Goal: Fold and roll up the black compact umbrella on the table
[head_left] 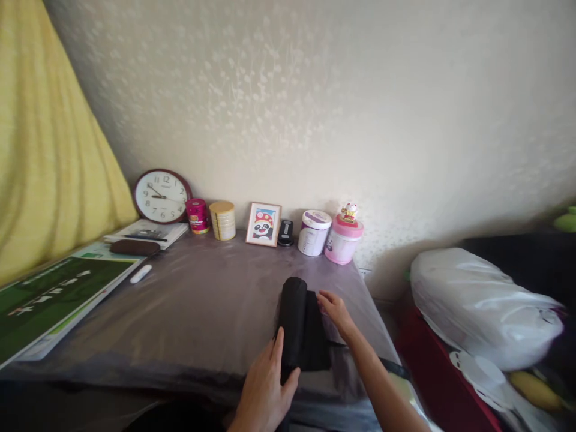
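Note:
A roll of black fabric lies lengthwise on the table, its far end rounded. From its right side a flat black flap spreads over the table top. My left hand closes around the near left part of the roll, with a finger along its side and the thumb at its near end. At the flap's upper right edge, the fingertips of my right hand are bent onto the fabric; the underside of their grip is hidden.
Along the wall stand a clock, a pink can, a yellow-lidded tin, a framed panda picture, a small black object and two tubs. Green books lie left. A white plastic bag bulges beyond the table's right edge.

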Motion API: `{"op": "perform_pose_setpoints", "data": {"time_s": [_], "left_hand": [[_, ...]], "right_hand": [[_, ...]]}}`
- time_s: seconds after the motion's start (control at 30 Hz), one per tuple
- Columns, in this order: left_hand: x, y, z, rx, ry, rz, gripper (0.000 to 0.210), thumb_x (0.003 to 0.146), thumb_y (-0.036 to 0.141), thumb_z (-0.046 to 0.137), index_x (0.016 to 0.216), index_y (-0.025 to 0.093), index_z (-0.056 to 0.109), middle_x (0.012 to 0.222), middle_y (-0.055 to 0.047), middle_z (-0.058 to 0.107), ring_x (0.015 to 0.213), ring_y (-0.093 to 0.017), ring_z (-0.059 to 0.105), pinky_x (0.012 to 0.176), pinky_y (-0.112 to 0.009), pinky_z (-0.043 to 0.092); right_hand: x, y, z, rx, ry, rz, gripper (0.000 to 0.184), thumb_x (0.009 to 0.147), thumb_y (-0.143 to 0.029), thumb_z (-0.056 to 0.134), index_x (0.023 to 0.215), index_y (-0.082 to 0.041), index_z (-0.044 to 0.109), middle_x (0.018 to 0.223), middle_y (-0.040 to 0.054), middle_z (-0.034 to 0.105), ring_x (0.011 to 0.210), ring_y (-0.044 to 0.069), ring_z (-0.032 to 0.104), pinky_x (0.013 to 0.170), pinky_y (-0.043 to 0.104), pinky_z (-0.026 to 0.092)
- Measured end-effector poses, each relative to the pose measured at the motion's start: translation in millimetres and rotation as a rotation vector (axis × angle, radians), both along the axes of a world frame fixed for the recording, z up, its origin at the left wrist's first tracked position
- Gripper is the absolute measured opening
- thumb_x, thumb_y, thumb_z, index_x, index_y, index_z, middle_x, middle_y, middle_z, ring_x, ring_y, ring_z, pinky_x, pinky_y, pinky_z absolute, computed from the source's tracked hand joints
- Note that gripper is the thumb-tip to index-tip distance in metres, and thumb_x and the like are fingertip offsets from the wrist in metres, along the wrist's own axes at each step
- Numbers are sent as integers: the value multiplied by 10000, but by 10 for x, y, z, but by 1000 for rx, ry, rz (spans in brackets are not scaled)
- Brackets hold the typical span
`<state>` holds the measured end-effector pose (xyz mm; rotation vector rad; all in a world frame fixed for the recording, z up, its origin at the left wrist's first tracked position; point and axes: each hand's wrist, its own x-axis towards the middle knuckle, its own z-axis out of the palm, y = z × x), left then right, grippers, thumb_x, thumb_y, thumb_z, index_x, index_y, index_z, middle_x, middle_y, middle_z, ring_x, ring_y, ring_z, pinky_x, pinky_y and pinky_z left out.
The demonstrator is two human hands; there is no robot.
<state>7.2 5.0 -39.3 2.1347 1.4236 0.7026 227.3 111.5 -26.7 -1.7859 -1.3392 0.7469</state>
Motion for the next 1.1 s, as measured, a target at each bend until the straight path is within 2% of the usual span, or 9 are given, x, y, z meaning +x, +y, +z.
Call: {"op": "perform_pose_setpoints", "data": {"time_s": [0.13, 0.2, 0.37, 0.5, 0.63, 0.73, 0.9, 1.0, 1.1], "left_hand": [[-7, 8, 14, -4, -9, 12, 657, 814, 338, 369, 1386, 57, 206, 1345, -160, 446, 1189, -215, 484, 989, -354, 400], [-12, 13, 14, -13, -15, 16, 660, 813, 348, 369, 1383, 55, 211, 1345, -160, 446, 1194, -213, 480, 990, -351, 400], [-24, 14, -7, -7, -33, 23, 664, 814, 370, 367, 1374, 43, 224, 1335, -170, 454, 1188, -222, 486, 986, -362, 405], [-28, 13, -13, -20, -42, 23, 665, 816, 372, 364, 1378, 50, 211, 1338, -169, 451, 1197, -221, 478, 992, -368, 399], [-32, 12, -8, -31, -43, 28, 661, 813, 372, 369, 1379, 69, 211, 1336, -160, 458, 1193, -221, 482, 980, -374, 406], [-33, 5, 2, -19, -48, 33, 647, 817, 361, 365, 1379, 79, 213, 1325, -147, 474, 1176, -214, 498, 962, -367, 419], [-27, -1, 23, -1, -44, 37, 643, 813, 351, 376, 1363, 45, 248, 1291, -162, 504, 1163, -218, 509, 960, -345, 419], [-15, -4, 37, -10, -14, 37, 647, 813, 333, 366, 1370, 34, 230, 1312, -166, 481, 1178, -208, 494, 976, -324, 401], [19, -21, 62, -15, 44, 39, 648, 811, 312, 359, 1382, 47, 204, 1322, -157, 471, 1179, -206, 488, 982, -326, 389]], "right_hand": [[-161, -78, 104, -50, 90, 14, 415, 781, -364, 497, 1108, -123, 585, 892, 59, 664, 695, 158, 617, 526, 241, 476], [-238, -92, 157, -74, 108, 25, 460, 769, -367, 533, 1159, -123, 548, 823, 39, 647, 597, 130, 572, 448, 217, 422], [-363, -116, 247, -103, 123, 82, 436, 725, -218, 608, 1149, -139, 541, 627, -44, 552, 514, 80, 468, 418, 170, 344], [-427, -158, 301, -163, 171, 140, 432, 736, -191, 584, 1159, -149, 506, 648, -45, 544, 490, 80, 490, 398, 173, 381], [-474, -232, 369, -250, 256, 195, 419, 794, -304, 535, 1188, -186, 458, 652, -38, 561, 467, 100, 568, 431, 222, 478], [-481, -275, 401, -284, 317, 219, 370, 847, -392, 438, 1173, -221, 464, 598, -43, 558, 484, 118, 617, 468, 233, 505], [-446, -225, 301, -230, 296, 138, 331, 815, -285, 475, 1135, -209, 510, 638, -36, 572, 494, 91, 599, 475, 209, 500], [-421, -142, 186, -155, 246, 56, 248, 776, -214, 500, 1014, -197, 571, 773, -4, 620, 634, 100, 616, 508, 190, 499], [-431, -77, 98, -108, 203, -14, 202, 785, -231, 472, 945, -177, 583, 890, 35, 645, 758, 138, 627, 555, 222, 517]]}}
